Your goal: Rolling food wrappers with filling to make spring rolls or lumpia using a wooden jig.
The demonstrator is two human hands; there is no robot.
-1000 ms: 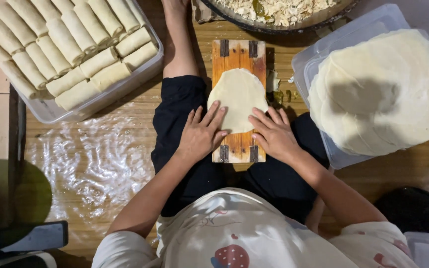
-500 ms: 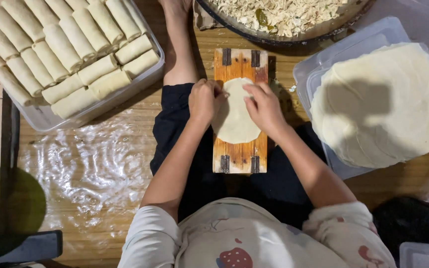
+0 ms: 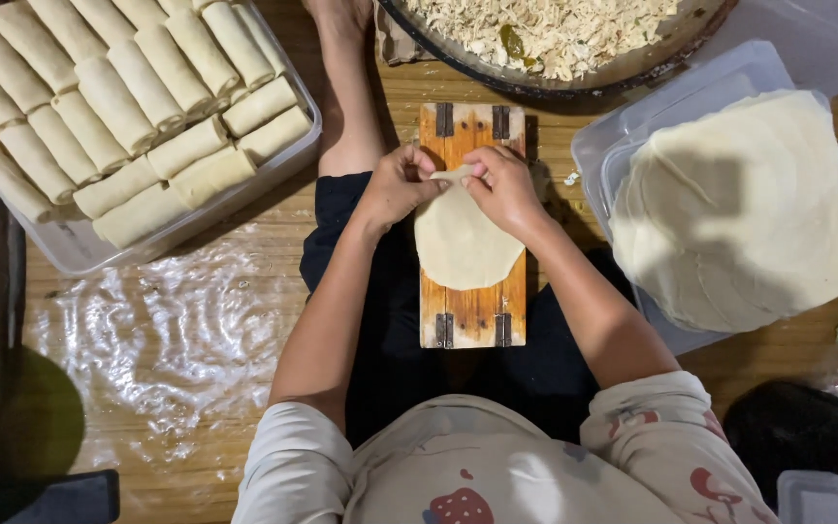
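Two hands pinch one wrapper's far edge

Both hands meet at the far edge of the thin round pale dough wrapper [image 3: 465, 243], which lies on the hinged orange wooden board [image 3: 472, 311] across the lap. Left hand [image 3: 398, 184] and right hand [image 3: 502, 184] have their fingers clamped on that edge, the sheet trailing back toward the body. Beyond sits the dark pan of shredded filling [image 3: 545, 34].

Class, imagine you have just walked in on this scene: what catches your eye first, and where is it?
Both hands, left hand and right hand, pinch the far edge of a round wrapper on a wooden board at centre. A tray of pale rolls sits top left; a wrapper stack lies right.
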